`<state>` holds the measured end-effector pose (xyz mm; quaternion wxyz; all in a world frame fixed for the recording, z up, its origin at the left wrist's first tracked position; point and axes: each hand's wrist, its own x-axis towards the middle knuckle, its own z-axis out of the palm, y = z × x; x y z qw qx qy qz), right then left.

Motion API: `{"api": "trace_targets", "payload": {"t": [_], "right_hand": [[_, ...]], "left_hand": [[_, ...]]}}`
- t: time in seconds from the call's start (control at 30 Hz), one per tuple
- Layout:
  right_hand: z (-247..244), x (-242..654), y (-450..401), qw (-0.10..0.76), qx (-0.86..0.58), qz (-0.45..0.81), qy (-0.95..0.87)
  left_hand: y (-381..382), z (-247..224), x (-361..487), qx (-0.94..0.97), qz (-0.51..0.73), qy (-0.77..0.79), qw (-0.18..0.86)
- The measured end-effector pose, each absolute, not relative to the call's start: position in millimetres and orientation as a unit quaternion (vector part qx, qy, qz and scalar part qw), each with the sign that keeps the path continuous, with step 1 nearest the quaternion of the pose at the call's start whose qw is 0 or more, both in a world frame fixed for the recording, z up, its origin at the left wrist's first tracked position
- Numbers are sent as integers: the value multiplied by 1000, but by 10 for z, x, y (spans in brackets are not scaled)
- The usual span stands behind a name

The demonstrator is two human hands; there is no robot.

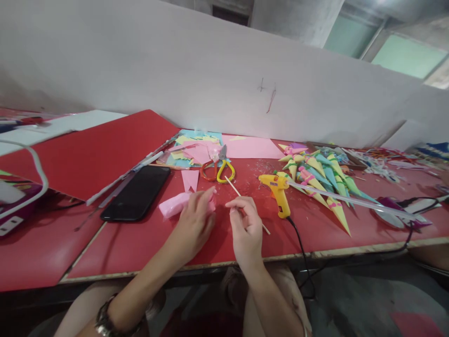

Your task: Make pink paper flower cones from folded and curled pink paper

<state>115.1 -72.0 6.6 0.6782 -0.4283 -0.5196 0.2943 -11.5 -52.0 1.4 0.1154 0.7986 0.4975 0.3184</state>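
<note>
In the head view my left hand (197,217) is closed around the right end of a soft pink packet (173,205), which lies on the red table in what looks like clear wrapping. My right hand (247,224) is beside it, fingers curled and thumb and forefinger close together; whatever they pinch is too small or hidden. A thin wooden stick (232,186) passes behind that hand, and I cannot tell whether it is held. Beyond the hands are scissors (224,172) with one red and one yellow handle, and a notched pink paper piece (190,179).
A yellow glue gun (279,194) with a long clear glue stick (336,194) lies right, its black cord hanging over the table edge. Behind it are several pastel paper cones (338,217). A black phone (137,194) and a red board (94,150) are on the left.
</note>
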Motion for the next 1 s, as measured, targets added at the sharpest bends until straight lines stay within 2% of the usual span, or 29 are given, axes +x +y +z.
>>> {"api": "trace_targets", "payload": {"t": [0.13, 0.33, 0.47, 0.8, 1.0], "right_hand": [[72, 1157, -724, 677, -431, 294, -520], [84, 1164, -725, 687, -427, 292, -510], [86, 1160, -719, 692, -423, 288, -509], [85, 1157, -728, 686, -417, 300, -515], [56, 1138, -730, 647, -390, 315, -576]], "left_hand": [[-522, -55, -106, 844, 227, 485, -9], [-481, 109, -269, 803, 249, 532, -97], [-415, 140, -421, 763, 216, 590, -151], [-352, 65, -536, 790, 152, 583, -110], [-363, 171, -440, 802, 274, 527, -62]]}}
